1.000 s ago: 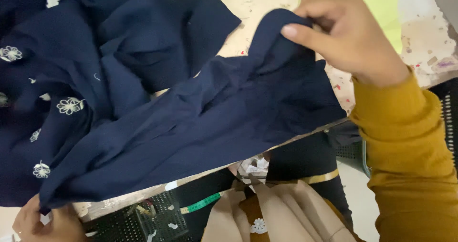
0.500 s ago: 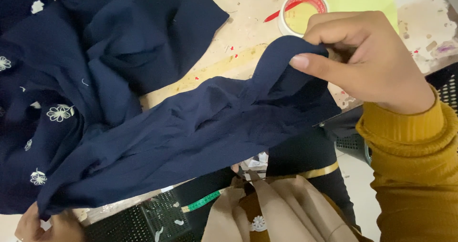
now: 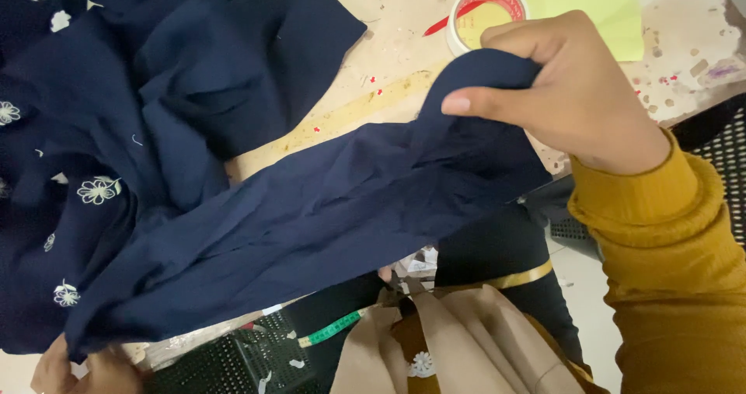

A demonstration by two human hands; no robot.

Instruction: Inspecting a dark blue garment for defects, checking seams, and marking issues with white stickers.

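A long strip of dark navy fabric point(image 3: 311, 223) stretches from lower left to upper right over the table edge. My right hand point(image 3: 567, 91), in a mustard sleeve, pinches its upper right end between thumb and fingers. My left hand point(image 3: 78, 371) shows only partly at the bottom left corner and grips the strip's other end. More navy cloth with white embroidered flowers point(image 3: 93, 130) lies bunched on the left of the table.
A roll of tape point(image 3: 483, 13), a red pencil point(image 3: 454, 19) and a yellow-green sheet point(image 3: 583, 1) lie on the worn beige table point(image 3: 404, 44). Below the table edge are a black crate point(image 3: 233, 359), a green measuring tape point(image 3: 330, 332) and tan fabric point(image 3: 458, 355).
My right hand has moved down and left with the fabric end, uncovering the tape roll and pencil. The strip hangs lower across the table edge.
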